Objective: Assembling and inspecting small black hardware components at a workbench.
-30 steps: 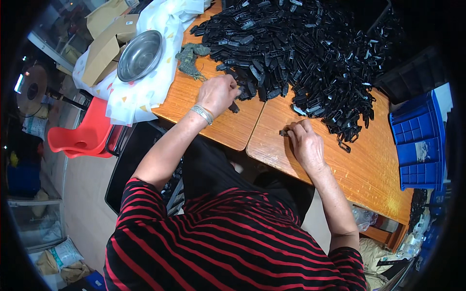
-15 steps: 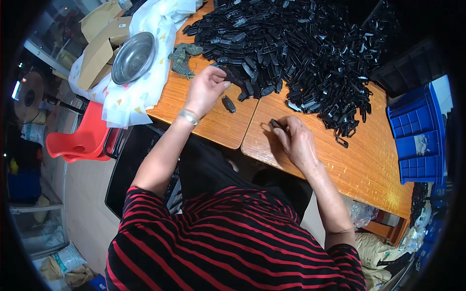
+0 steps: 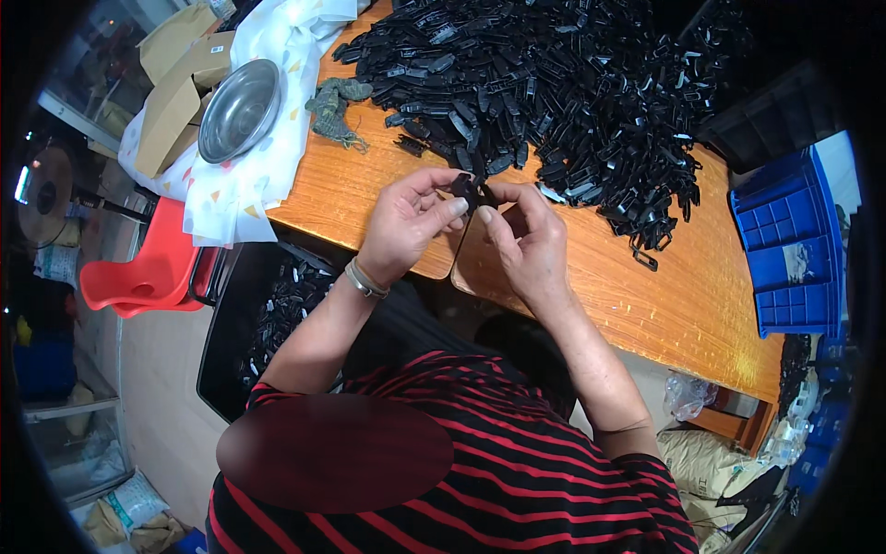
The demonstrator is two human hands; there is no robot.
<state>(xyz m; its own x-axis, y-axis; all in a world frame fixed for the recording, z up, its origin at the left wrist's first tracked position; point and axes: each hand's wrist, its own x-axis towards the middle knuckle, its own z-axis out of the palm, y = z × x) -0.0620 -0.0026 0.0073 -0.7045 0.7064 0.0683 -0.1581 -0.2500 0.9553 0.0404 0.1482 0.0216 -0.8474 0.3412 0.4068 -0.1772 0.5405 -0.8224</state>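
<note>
My left hand (image 3: 402, 222) and my right hand (image 3: 530, 242) are close together above the near edge of the wooden table (image 3: 637, 286). The left hand's thumb and fingers pinch a small black plastic piece (image 3: 467, 190). Against it, my right fingertips hold another small black plastic piece (image 3: 486, 193). Whether the two pieces are joined cannot be seen, as fingers cover parts of them. Beyond the hands spreads a large heap of black plastic pieces (image 3: 517, 83). One loose piece (image 3: 409, 145) lies at its near left edge.
Left of the heap are a dark green textured bundle (image 3: 338, 109), a metal bowl (image 3: 242, 111) on plastic sheeting and a cardboard box (image 3: 175, 115). A black tray of pieces (image 3: 286, 309) sits below, beside a red chair (image 3: 138, 268). Blue bins (image 3: 789, 245) stand at right.
My left hand has come down and right from beside the heap and now pinches a black piece. My right hand has moved slightly up and left with its piece to meet it.
</note>
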